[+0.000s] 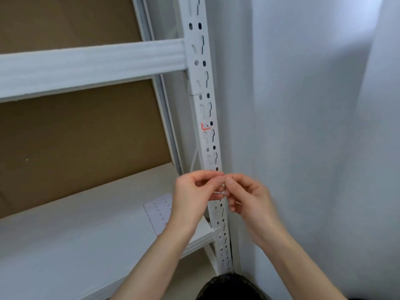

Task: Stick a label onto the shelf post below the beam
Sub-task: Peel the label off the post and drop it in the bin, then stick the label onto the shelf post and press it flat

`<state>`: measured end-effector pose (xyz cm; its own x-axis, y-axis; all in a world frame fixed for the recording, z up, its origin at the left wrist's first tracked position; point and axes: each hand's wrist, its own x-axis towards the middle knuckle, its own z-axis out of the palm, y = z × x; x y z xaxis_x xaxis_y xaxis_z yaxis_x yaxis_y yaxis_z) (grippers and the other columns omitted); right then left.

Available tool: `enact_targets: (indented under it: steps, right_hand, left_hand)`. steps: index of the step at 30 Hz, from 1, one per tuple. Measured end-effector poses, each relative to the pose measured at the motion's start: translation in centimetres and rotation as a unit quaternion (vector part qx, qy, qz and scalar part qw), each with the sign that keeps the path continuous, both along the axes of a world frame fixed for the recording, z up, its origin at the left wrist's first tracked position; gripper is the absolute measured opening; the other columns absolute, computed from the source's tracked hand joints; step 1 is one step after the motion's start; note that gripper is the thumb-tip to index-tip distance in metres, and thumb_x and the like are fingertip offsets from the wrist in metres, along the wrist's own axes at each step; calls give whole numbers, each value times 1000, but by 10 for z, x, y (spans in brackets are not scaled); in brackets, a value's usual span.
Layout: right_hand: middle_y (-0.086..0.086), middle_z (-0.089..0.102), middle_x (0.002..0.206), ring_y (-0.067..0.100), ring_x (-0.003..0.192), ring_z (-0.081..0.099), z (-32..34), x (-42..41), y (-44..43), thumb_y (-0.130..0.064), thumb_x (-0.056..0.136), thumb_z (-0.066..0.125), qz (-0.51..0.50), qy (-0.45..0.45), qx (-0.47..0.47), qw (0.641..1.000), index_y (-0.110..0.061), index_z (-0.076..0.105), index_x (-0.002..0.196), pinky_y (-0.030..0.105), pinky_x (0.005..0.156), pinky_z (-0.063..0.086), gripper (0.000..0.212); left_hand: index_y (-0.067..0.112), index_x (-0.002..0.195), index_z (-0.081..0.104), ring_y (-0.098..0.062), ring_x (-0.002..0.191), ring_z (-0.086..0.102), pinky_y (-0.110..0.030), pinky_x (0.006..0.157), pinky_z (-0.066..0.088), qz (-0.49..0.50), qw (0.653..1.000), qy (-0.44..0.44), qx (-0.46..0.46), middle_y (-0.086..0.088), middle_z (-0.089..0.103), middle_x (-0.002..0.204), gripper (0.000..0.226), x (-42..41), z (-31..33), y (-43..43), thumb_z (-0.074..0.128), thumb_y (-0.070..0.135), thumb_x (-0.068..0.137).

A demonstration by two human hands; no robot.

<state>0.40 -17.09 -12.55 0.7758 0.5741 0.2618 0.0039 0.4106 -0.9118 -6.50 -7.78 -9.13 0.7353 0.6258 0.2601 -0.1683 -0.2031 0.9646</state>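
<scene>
Left grip: your left hand (194, 189) pinches a small white label (219, 192) between thumb and forefinger.
Right grip: your right hand (246, 195) pinches the same label from its 3 o'clock side. The piece is blurred, so I cannot tell whether any backing is off.
Place: the label sits just in front of the shelf post (205, 87), at 6 o'clock from the beam (93, 66).
Done: a label looks picked from the label sheet (159, 213), which lies on the shelf board (75, 234) at 8 o'clock of your left hand. A red-marked sticker (205, 126) already sits on the post below the beam.
Left: the held label is not yet stuck on, so you have to press it to the post.
</scene>
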Motion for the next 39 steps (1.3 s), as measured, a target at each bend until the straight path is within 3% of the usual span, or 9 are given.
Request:
enact_targets:
  steps: [3, 11, 20, 26, 29, 32, 35, 37, 39]
  right_hand:
    - [-4, 53, 55, 8, 49, 43, 6, 0, 4, -9, 89, 60, -35, -20, -3, 999, -18, 73, 76, 19, 48, 38, 20]
    - [-5, 54, 52, 7, 48, 45, 20, 7, 11, -14, 90, 58, -13, -12, -13, 1000, -19, 72, 72, 19, 49, 39, 23]
    - [-10, 57, 55, 5, 49, 45, 29, 12, 17, -16, 90, 60, -54, -53, -7, 997, -20, 69, 79, 16, 48, 40, 15]
    - [-12, 54, 51, 5, 47, 42, 56, 26, 32, -14, 92, 59, -58, -41, 28, 997, -17, 67, 80, 18, 48, 40, 14]
    - [-14, 54, 53, 4, 48, 44, 68, 38, 43, -16, 90, 61, -109, -50, 26, 992, -20, 65, 77, 19, 52, 42, 14]
    - [-11, 59, 66, 7, 60, 50, 74, 52, 51, -17, 86, 65, -170, -73, 7, 983, -23, 64, 78, 25, 63, 47, 10]
    - [-9, 59, 70, 9, 64, 52, 73, 62, 57, -16, 85, 67, -179, -94, -17, 979, -23, 63, 78, 25, 64, 48, 10]
    - [-8, 59, 69, 9, 66, 53, 73, 66, 62, -17, 84, 67, -179, -103, -37, 978, -22, 64, 78, 25, 63, 49, 9]
    - [-8, 60, 70, 9, 69, 56, 74, 70, 66, -17, 83, 67, -181, -110, -50, 976, -23, 65, 78, 30, 69, 52, 8]
  left_hand:
    - [3, 85, 72, -13, 56, 65, -20, 55, 54, 17, 1000, 7, -11, -10, 70, 65, 6, 4, 4, 6, 71, 6, 81]
    - [2, 92, 65, -16, 64, 67, -23, 57, 55, -23, 1000, 10, -8, -13, 69, 75, 9, 6, 10, 10, 62, 10, 88]
    - [3, 84, 69, -10, 59, 65, -21, 54, 55, -6, 1000, 2, -18, -5, 68, 65, 4, 15, 24, 19, 66, 5, 85]
    - [3, 89, 66, -5, 57, 61, -22, 52, 55, -52, 999, -3, 16, -1, 63, 66, 11, 29, 55, 29, 58, 10, 92]
    - [6, 84, 63, -7, 52, 58, -22, 48, 53, -27, 993, 20, 110, -3, 61, 68, 13, 34, 60, 37, 55, 8, 94]
    - [20, 78, 51, -14, 53, 58, -28, 49, 51, -35, 945, 119, 301, -1, 59, 68, 21, 33, 43, 41, 46, 14, 98]
    - [28, 75, 49, -18, 69, 62, -37, 72, 54, -77, 810, 258, 521, 3, 61, 68, 28, 27, 16, 37, 39, 38, 99]
    - [28, 67, 56, -10, 67, 60, -36, 77, 54, -114, 763, 319, 550, 10, 61, 65, 39, 23, 6, 33, 41, 50, 96]
    - [31, 81, 66, -7, 74, 60, -37, 80, 54, -174, 747, 363, 529, 13, 64, 80, 21, 23, 2, 34, 54, 43, 92]
